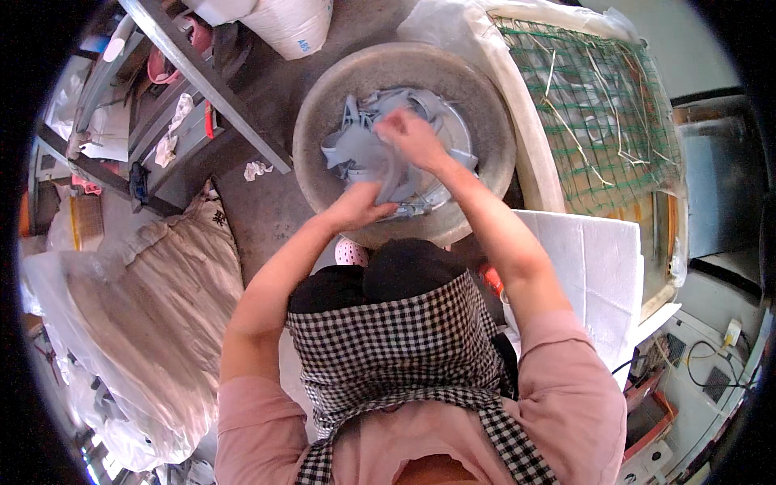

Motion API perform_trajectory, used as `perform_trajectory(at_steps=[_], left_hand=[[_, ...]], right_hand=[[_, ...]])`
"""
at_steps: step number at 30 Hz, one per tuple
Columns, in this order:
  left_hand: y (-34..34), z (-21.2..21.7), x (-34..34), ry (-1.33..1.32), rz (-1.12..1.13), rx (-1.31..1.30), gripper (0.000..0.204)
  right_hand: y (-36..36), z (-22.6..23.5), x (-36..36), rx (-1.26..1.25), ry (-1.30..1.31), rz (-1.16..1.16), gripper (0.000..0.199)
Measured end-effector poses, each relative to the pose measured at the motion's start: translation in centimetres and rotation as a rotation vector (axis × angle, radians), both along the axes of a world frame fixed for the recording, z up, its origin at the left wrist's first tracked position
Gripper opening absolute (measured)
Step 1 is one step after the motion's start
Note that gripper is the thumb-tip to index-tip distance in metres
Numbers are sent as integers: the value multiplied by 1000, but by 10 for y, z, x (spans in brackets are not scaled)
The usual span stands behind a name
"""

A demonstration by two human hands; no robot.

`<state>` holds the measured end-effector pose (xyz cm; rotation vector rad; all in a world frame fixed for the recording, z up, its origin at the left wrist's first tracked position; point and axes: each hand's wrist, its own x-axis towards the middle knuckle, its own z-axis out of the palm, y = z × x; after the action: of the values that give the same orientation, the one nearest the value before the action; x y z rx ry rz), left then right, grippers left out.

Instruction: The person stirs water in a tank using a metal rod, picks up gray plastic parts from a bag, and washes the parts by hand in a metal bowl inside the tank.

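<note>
A wide, round, worn grey-beige basin [319,113] stands before my knees with a jumble of pale blue-grey plastic pieces [353,148] inside. My left hand [357,208] is at the basin's near side, fingers closed round a curved grey plastic piece [391,176] that is smeared by motion. Above the pieces, nearer the middle of the basin, my right hand [411,137] has its fingers curled together. Motion blurs its fingertips, and what they pinch cannot be made out.
Right of the basin stands a pale-rimmed bin covered by green netting [566,105], with a white foam sheet [586,275] close to my right arm. A metal frame [206,85] and a white sack [289,24] lie beyond to the left. Large fabric sacks [162,299] fill the left side.
</note>
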<state>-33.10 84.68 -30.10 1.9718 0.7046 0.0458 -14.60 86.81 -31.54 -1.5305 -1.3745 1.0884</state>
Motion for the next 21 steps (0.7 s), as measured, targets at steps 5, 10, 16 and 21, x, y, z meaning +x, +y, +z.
perform_trajectory(at_steps=[5,10,16,21], left_hand=[[-2,6,7,301,-156,345,34],[-2,-12,2,286,-180,334,45],[4,-18,2,291,-189,262,50],[2,-23,7,192,-211,189,47]], right_hand=[[1,-2,-5,34,-409,137,75],[-8,-9,-15,101,-487,191,76],[-12,-19,-20,83,-210,43,76],[-6,-35,-6,-116,-280,168,80]])
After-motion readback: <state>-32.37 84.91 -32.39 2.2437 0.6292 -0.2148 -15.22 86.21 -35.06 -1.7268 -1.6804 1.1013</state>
